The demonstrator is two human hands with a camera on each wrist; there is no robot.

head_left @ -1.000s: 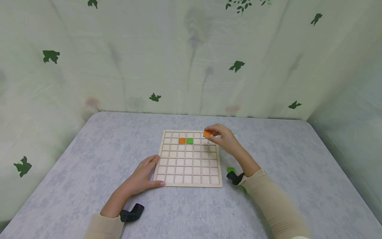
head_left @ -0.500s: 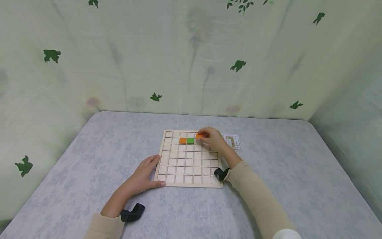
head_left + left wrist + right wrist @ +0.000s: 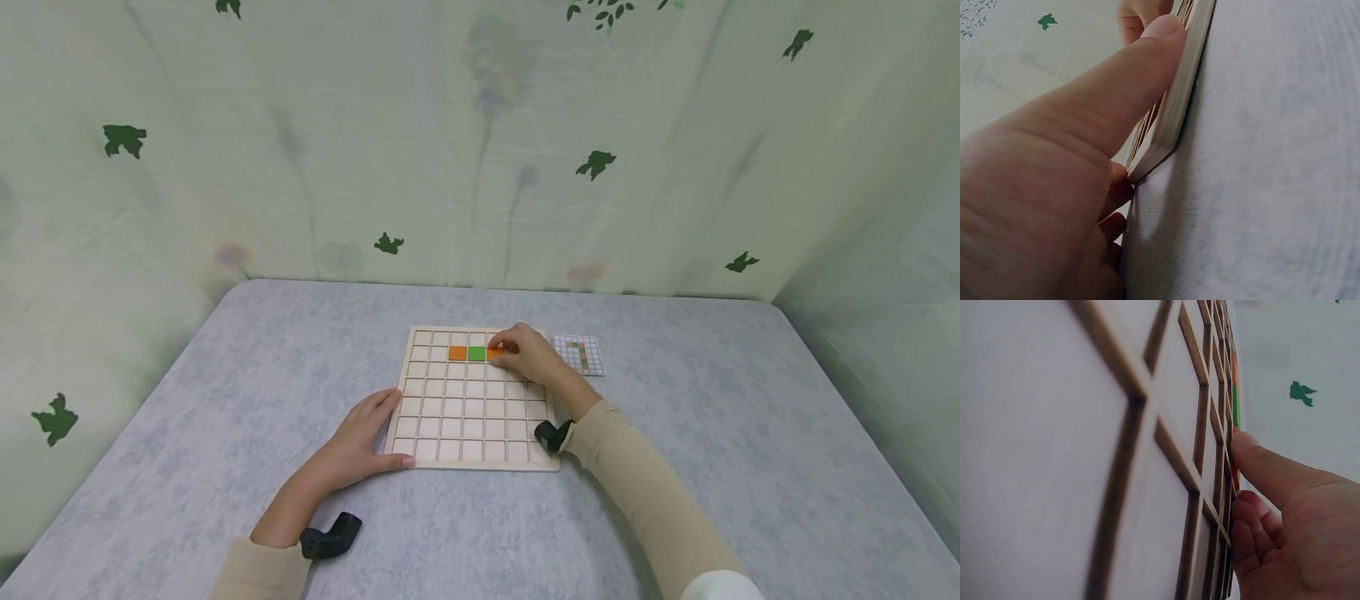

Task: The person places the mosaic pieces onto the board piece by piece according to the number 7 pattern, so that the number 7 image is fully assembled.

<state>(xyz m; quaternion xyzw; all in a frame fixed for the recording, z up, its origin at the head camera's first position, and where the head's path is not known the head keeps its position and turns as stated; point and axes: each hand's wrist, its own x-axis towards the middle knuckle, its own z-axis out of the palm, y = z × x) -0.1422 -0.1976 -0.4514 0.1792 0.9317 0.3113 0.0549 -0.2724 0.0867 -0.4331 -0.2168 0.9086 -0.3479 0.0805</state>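
Observation:
A wooden grid board (image 3: 480, 417) lies in the middle of the grey table. In its second row from the back sit an orange tile (image 3: 457, 352) and a green tile (image 3: 476, 353) side by side. My right hand (image 3: 512, 351) holds a second orange tile (image 3: 494, 353) at the cell just right of the green one, thumb and fingertips on it. In the right wrist view that hand (image 3: 1285, 519) is low on the board, with the green tile (image 3: 1235, 412) beyond it. My left hand (image 3: 371, 429) rests flat at the board's front left corner. Its thumb (image 3: 1147, 81) presses the board's edge (image 3: 1179, 106).
A small pattern card (image 3: 579, 354) lies on the table (image 3: 225, 400) just right of the board's back corner. Pale fabric walls with green leaf prints close in the back and sides. Black wrist mounts (image 3: 330, 537) sit on both forearms.
My right hand carried the orange tile from above the board's back right corner leftward and down, to the cell beside the green tile. The left hand has stayed put.

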